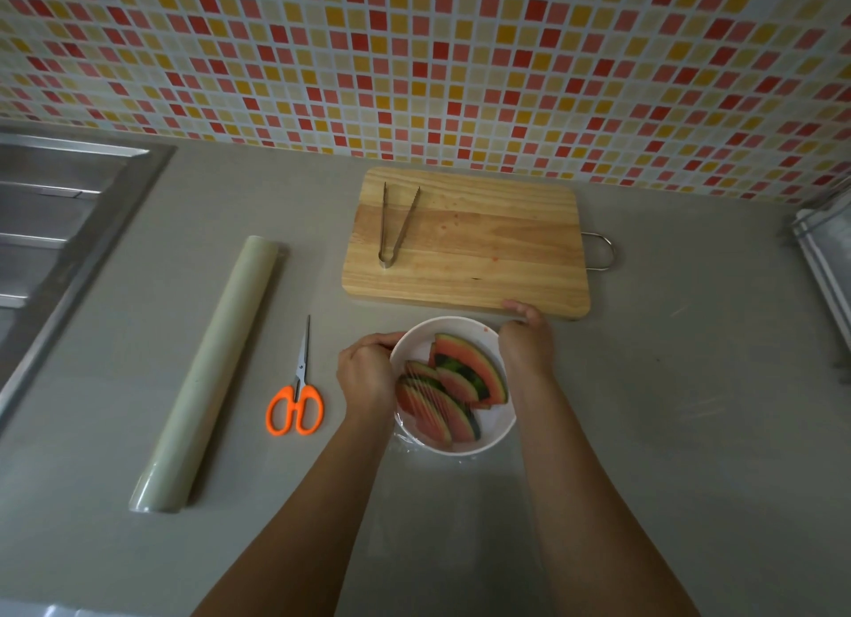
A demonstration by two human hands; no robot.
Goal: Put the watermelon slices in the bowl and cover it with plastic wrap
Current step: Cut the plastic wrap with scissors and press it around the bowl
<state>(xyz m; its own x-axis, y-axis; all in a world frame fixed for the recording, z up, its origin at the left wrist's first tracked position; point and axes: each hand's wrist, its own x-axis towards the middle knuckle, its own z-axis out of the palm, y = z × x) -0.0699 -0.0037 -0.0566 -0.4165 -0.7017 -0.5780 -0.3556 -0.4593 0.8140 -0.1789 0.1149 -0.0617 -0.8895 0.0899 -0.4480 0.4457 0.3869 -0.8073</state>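
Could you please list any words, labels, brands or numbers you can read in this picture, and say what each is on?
None can be read. The plastic wrap roll, orange-handled scissors, wooden cutting board, metal tongs and white bowl show no print, and the tiled wall bears only coloured squares.

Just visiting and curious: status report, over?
Left-hand grip and right-hand grip hold round white bowl at its rim. Red watermelon slices inside, clear plastic wrap draped over. Nothing blocking.
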